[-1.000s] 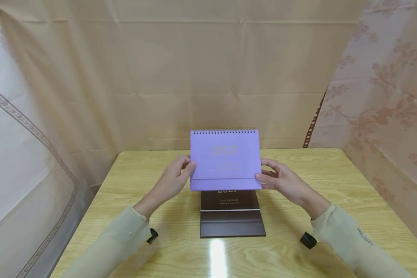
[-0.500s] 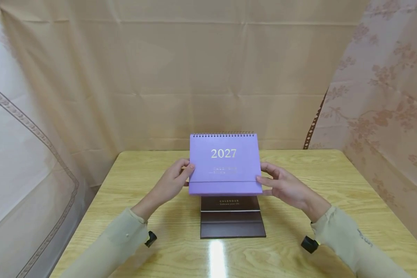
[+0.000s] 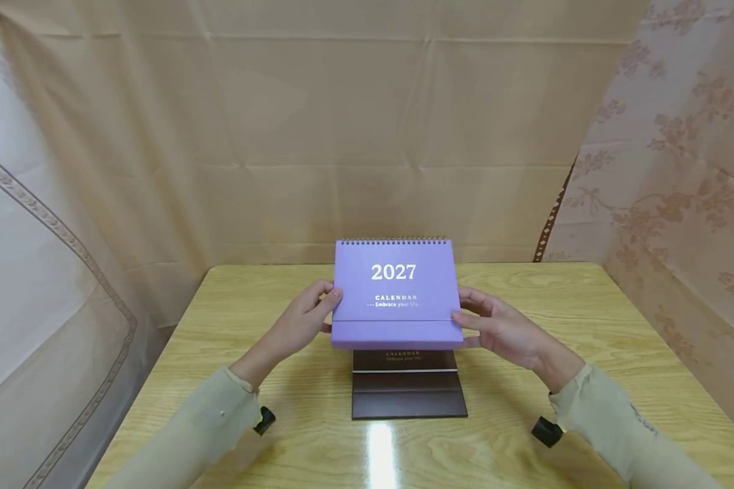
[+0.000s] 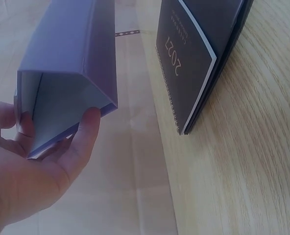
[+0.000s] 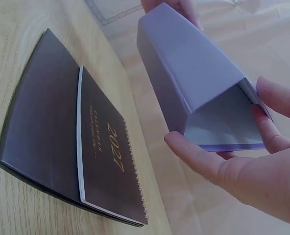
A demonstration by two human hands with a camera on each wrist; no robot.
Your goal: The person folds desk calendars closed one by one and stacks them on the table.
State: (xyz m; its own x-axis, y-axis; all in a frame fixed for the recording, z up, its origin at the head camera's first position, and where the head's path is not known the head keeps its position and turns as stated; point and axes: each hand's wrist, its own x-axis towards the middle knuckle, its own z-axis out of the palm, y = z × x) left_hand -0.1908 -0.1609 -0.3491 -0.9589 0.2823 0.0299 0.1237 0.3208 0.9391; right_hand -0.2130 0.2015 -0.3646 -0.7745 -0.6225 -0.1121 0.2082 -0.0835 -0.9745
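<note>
Both hands hold a purple desk calendar (image 3: 397, 288) up above the table, its cover marked 2027 and its spiral binding on top. At its left edge the left hand (image 3: 302, 316) grips with the thumb on the front. The right hand (image 3: 504, 326) grips the right edge near the lower corner. From the wrist views the calendar is folded into a hollow prism stand, open at the ends, with fingertips (image 4: 90, 117) on its edges. Below it a dark brown desk calendar (image 5: 106, 142), also marked 2027, lies flat on the table, partly hidden by the purple one in the head view.
The wood-grain table (image 3: 251, 421) reaches back to a beige curtain (image 3: 379, 136). A floral cloth (image 3: 697, 170) hangs at the right and a pale cloth (image 3: 30, 285) at the left. A black wrist device (image 3: 547, 431) sits under the right sleeve.
The purple calendar has come down slightly and its cover has tilted back, so its lettering now reads clearly. Both hands keep their grip; the brown calendar has not moved.
</note>
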